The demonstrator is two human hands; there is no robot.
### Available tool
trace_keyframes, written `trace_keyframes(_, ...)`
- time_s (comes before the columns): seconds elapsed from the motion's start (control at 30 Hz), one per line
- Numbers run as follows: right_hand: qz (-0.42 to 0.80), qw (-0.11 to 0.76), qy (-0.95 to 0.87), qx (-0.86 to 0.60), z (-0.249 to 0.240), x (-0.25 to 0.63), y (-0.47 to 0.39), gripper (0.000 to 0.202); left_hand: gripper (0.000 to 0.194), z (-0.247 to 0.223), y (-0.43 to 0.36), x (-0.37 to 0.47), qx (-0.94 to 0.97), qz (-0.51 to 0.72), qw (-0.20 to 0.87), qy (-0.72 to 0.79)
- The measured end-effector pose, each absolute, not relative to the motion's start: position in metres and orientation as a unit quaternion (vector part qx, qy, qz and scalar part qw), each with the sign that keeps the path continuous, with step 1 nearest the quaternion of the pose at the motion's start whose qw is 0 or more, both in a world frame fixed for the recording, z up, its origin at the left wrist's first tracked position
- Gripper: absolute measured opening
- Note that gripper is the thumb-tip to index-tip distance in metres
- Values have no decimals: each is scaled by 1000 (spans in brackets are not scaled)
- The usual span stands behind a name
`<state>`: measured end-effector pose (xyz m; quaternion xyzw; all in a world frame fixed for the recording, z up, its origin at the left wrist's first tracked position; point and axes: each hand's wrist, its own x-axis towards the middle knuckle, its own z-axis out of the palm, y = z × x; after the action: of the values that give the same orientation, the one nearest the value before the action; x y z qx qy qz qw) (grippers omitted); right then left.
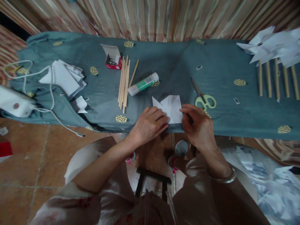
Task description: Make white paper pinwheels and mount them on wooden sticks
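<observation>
A piece of white paper, cut with slits and with a pointed flap at its left, lies near the front edge of the cloth-covered table. My left hand is closed over the paper's lower left side, pressing it down with bent fingers. At the right edge, my right hand pinches the same sheet between thumb and forefinger. Just beyond the right hand lie scissors with light green handles. A glue stick with a green label rests beyond the left hand.
Left of the glue stick are several wooden sticks and an open red box of small metal pieces. Cut paper sheets and a white power strip with cables lie farther left. Paper pinwheels on sticks are at the right.
</observation>
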<state>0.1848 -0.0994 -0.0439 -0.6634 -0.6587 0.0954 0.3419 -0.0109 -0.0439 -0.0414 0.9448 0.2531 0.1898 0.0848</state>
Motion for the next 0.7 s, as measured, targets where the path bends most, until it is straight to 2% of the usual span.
trace_keyframes(0.23, 120, 337, -662, -659, -41, 189, -106, 27, 19, -42, -46, -7, 947, 188, 65, 251)
trace_keyframes(0.4, 248, 378, -617, -644, -38, 198, -111, 33, 19, -39, -47, -9, 946, 197, 44, 255)
trace_keyframes(0.7, 333, 424, -581, -610, -40, 205, -112, 16, 16, -36, -52, -12, 950, 197, 54, 234)
